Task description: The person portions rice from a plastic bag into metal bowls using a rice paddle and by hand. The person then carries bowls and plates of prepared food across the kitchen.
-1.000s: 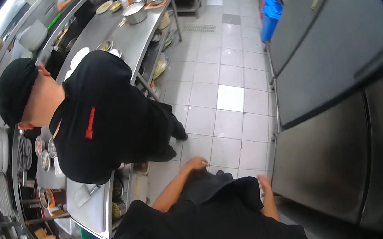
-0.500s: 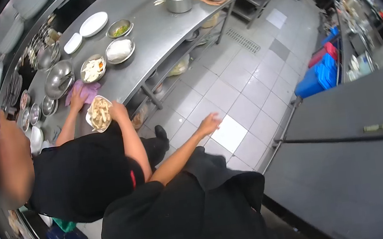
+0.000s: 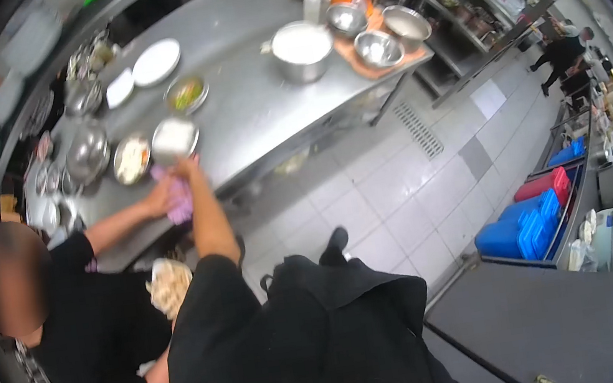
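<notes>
White contents [image 3: 174,136] fill a round bowl [image 3: 195,146] beside the person's blurred left grip [image 3: 184,167], its opening and hold impossible to tell.

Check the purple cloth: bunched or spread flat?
Bunched: the purple cloth shows as a narrow crumple at the co-worker's hand and the wearer's left hand; blur hides its finer folds.

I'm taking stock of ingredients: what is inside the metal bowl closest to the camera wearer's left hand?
The bowl holds something white, too blurred to name. Anything beneath it is covered, and the left hand seems to hide part of the near rim.
</notes>
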Tool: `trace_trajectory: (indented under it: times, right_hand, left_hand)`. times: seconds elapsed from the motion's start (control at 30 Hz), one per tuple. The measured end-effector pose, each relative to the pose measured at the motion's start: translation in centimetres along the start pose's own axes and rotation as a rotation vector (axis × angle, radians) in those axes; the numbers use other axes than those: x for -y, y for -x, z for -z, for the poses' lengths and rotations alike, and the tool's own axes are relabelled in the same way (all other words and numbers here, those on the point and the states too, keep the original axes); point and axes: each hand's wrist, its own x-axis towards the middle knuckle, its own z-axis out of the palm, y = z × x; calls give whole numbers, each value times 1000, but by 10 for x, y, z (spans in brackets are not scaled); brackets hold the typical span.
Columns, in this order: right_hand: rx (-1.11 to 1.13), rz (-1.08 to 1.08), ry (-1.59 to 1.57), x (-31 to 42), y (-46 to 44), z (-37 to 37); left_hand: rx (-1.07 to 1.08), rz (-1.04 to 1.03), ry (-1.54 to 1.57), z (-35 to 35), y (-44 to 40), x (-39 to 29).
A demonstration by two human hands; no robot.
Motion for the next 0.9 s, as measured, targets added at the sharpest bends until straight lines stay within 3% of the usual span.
trace_trajectory:
  times: [0.07, 0.1, 0.17, 0.3, 0.4, 0.5, 0.6, 0.67, 0.73, 0.8, 0.9]
  right_hand:
    - [4, 21, 28, 63, -27, 5]
    - [4, 40, 46, 96, -41, 8]
    - [12, 116, 87, 173, -66, 7]
    - [37, 274, 99, 325, -112, -22]
    - [59, 349, 166, 400, -131, -53]
    - [105, 410, 206, 432, -149, -79]
    - [93, 294, 205, 429, -164, -93]
    - [160, 225, 322, 426, -160, -94]
    - [125, 210, 204, 433, -141, -97]
    - [36, 111, 148, 457, -141, -106]
    - [-34, 229, 25, 509, -146, -116]
  left_hand:
    - [69, 104, -9, 11, -44, 16]
    - [-127, 66, -87, -12, 31, -10]
    - [-128, -17, -204, -26, 73, -1]
    - [38, 58, -218, -61, 139, 36]
    - [139, 139, -226, -119, 153, 59]
    - [220, 153, -251, -196, 121, 78]
    - [264, 121, -344, -275, 68, 91]
    - [434, 198, -515, -323, 7, 111]
    - [547, 142, -482, -366, -39, 139]
    - [514, 211, -510, -415, -52, 151]
    - [593, 210, -413, -444, -79, 172]
